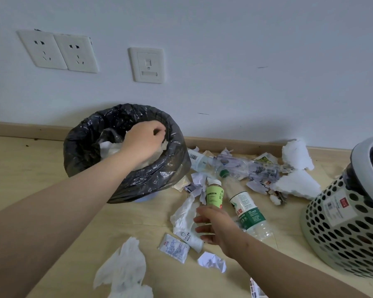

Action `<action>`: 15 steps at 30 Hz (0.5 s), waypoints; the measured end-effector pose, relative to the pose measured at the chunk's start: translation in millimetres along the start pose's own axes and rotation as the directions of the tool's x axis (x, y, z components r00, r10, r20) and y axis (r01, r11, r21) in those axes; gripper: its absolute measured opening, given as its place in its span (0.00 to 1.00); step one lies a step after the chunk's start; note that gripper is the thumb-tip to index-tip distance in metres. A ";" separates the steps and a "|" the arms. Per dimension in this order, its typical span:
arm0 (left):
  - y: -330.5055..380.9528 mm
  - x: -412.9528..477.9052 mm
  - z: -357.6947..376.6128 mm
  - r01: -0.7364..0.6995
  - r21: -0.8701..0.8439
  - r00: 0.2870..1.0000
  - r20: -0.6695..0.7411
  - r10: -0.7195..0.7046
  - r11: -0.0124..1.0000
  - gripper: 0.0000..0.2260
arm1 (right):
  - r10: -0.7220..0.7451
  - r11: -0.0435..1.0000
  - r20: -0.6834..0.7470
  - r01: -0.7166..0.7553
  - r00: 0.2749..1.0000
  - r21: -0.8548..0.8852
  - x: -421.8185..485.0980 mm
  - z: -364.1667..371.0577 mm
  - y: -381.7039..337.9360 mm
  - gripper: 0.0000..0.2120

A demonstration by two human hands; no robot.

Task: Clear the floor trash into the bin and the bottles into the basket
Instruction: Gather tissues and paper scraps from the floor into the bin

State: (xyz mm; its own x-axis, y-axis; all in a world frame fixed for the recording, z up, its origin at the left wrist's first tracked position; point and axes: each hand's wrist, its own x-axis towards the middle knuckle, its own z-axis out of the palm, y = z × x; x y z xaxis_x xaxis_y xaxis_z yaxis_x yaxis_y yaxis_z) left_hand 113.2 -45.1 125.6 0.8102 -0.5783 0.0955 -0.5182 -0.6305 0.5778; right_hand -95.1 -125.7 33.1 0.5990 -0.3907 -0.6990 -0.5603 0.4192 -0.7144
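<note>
We see the black-bagged bin (84, 151) at centre left with white paper (107, 147) inside. Our left grip (145, 139) curls over it, and we cannot tell whether it holds anything. The basket (336, 233) at the right edge seems dark-lined, its contents hidden. Our right grip (215, 226), fingers spread and empty, hovers by the green bottle (214, 195) and water bottle (249, 211) on the floor (41, 168), among tissue (185, 214) and foam (297, 155).
</note>
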 end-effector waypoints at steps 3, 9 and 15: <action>23.0 -32.8 -0.6 -0.242 -0.094 0.966 -0.113 0.231 0.966 0.09 | -0.029 0.997 0.011 0.030 1.000 -0.073 -2.7 -2.2 -0.4 0.02; -12.2 -115.0 43.5 -0.653 -0.023 0.750 0.126 0.650 0.757 0.11 | -0.126 0.629 0.137 0.186 0.983 -0.754 -6.6 -19.7 46.1 0.12; -90.8 -195.1 92.3 -0.799 -0.043 0.430 0.657 0.619 0.600 0.11 | 0.090 -0.107 0.464 0.471 0.881 -0.875 -33.4 -48.7 106.2 0.21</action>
State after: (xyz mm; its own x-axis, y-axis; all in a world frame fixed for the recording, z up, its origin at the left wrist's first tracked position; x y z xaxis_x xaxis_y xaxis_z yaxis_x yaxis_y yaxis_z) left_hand -23.1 77.3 -20.3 -0.1521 -0.9793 -0.1333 -0.9464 0.1055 0.3052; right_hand -202.5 -108.1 -21.0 0.7429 0.0734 -0.6654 -0.1585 -0.9464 -0.2814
